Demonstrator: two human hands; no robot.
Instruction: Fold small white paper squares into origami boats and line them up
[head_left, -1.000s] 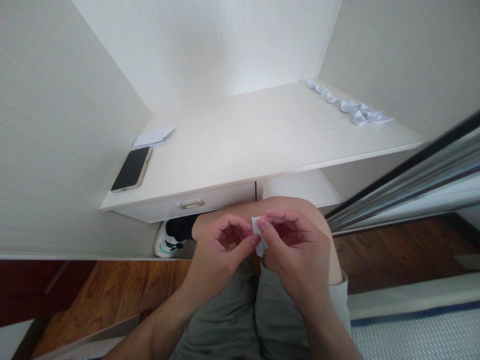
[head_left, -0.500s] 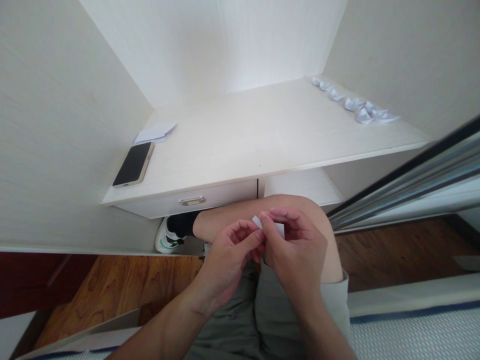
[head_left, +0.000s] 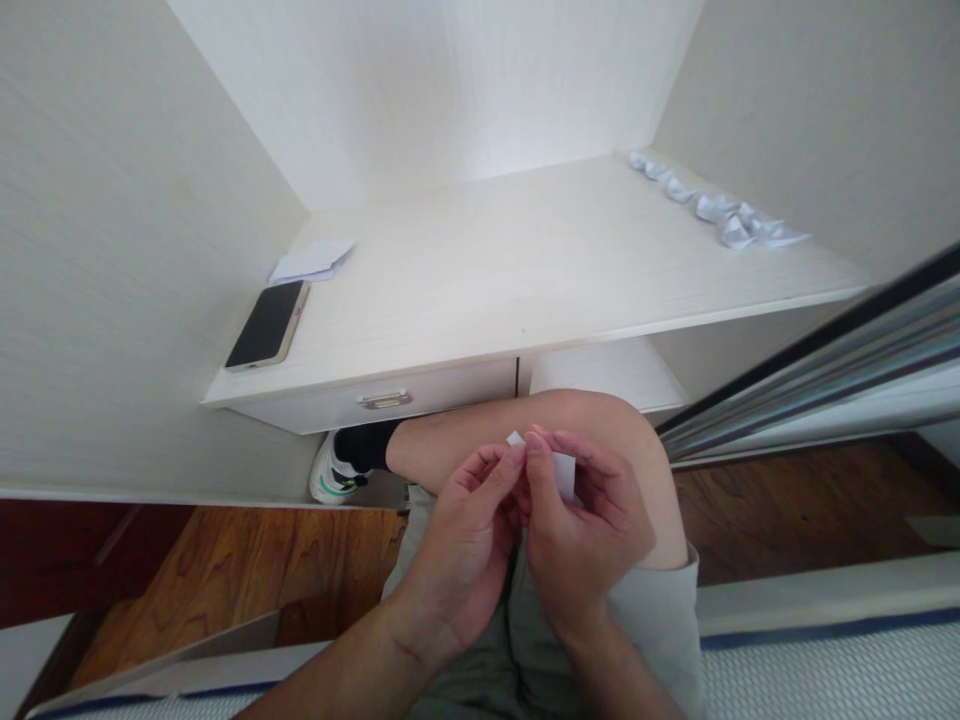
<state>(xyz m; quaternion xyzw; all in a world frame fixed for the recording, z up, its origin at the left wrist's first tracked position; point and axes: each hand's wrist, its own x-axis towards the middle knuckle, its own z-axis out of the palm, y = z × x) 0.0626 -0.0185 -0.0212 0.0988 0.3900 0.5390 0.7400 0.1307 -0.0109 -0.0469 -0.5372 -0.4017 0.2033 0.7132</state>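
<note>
A small piece of folded white paper (head_left: 564, 476) is pinched between my two hands, above my bent leg. My left hand (head_left: 480, 520) is closed, its thumb and fingertips pressing on the paper's left end. My right hand (head_left: 581, 515) is closed on the same paper, with the thumb on top and the fingers curled behind. One corner sticks up between the fingertips, and a flat part shows beside my right thumb. The fingers hide most of the paper, so its folded shape cannot be made out.
Several folded white paper pieces (head_left: 739, 230) stand in a row along the right side of the white desk (head_left: 480, 260). At the left lie a stack of white paper (head_left: 311, 262) and a phone (head_left: 268, 327). A drawer handle (head_left: 385, 400) is under the desk edge.
My right thumb has shifted slightly on the paper, and more of the paper's flat part now shows beside it. Both hands have kept their hold. The view has moved very slightly.
</note>
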